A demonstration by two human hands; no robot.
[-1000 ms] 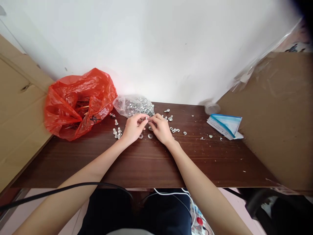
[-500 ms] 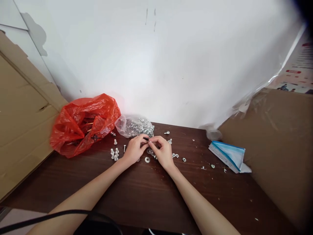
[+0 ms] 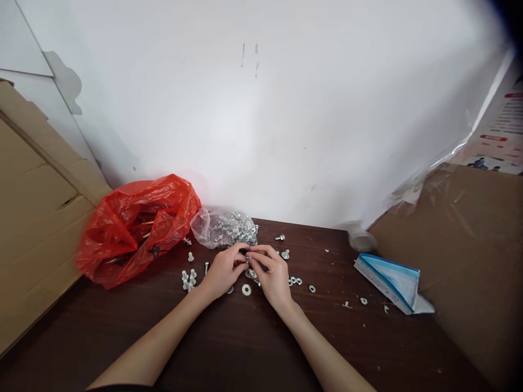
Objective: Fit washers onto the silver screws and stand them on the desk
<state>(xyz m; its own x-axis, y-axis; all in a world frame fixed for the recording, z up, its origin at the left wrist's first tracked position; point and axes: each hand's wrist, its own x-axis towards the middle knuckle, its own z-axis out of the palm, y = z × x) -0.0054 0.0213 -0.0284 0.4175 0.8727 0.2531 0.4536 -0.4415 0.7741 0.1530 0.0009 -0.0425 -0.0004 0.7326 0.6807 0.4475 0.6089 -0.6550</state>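
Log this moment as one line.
left hand: pinching small metal part | right hand: same part | washers, bolts loose on table

Dark wooden table [image 3: 253, 348]. Left of the left hand [image 3: 223, 270]: red bag [image 3: 134, 231], standing bolts [image 3: 188, 279]. Beyond it: clear bag [image 3: 224, 227] of hardware. Right of the right hand [image 3: 273, 275]: washers [image 3: 300, 282], blue-white packet [image 3: 392, 280].
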